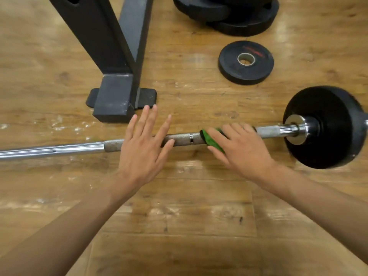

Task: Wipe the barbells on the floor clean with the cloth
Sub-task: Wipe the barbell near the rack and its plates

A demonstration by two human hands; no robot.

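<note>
Gripping a green cloth [214, 143] around the knurled shaft of a barbell [183, 138], I am working with my right hand [243, 152], whose fingers are curling over the top of the bar while the thumb is running along the near side, pinning the cloth against the steel. Only a fold of the cloth is showing at the thumb side of that hand; the rest is lying hidden under my palm. My left hand [139, 154] is lying flat across the same bar further to the left, fingers straight and spread, holding nothing; its thumb is resting against the knurling, though I cannot tell whether the palm is pressing down.

Red lettering is showing on the loose black weight plate [246, 62] lying flat beyond the bar, but it is too blurred to read. No other writing is legible.

The barbell is lying on the wooden floor [179, 206], running from the left edge to a black plate [318, 136] loaded on its chrome sleeve [294, 128] at the right. A black steel rack foot [115, 98] is standing just beyond my left hand's fingertips, and a stack of black plates [229, 14] is sitting at the top edge.
</note>
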